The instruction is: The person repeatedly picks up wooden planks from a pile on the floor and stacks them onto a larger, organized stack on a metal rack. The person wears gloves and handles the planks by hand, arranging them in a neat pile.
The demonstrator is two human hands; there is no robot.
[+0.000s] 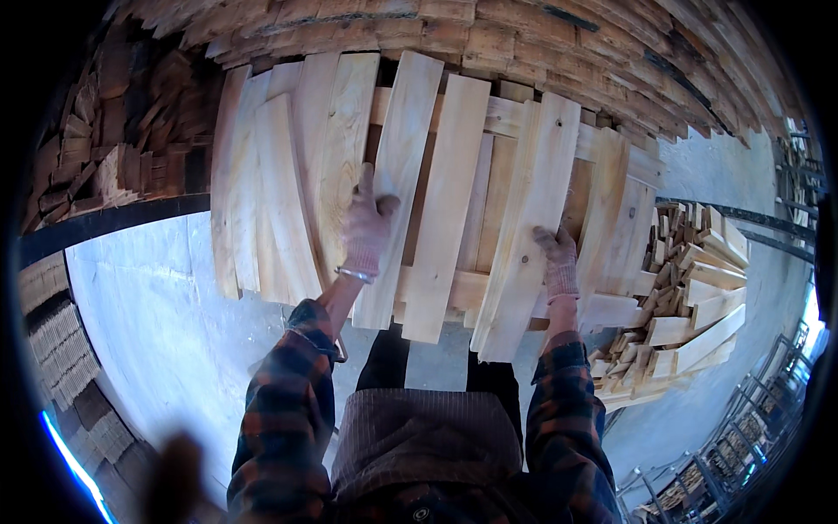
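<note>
Pale wooden boards lie side by side across a stack in front of me. My left hand (368, 229), in a pinkish knit glove, rests at the left edge of one long board (408, 131). Its index finger is stretched forward and the thumb stands apart over that board; the other fingers are partly hidden. My right hand (559, 260), gloved too, closes on the right edge of another board (543, 175), thumb on top. Between the hands lies a loose board (449, 201), touched by neither. Crosswise boards (502, 118) show through the gaps underneath.
More boards (271, 175) lie close together at the left. A heap of short wood offcuts (698, 293) sits at the right. Brown stacked wood (489, 39) runs along the far side, with darker pieces (113, 131) at far left. Metal racks (742, 428) stand at lower right.
</note>
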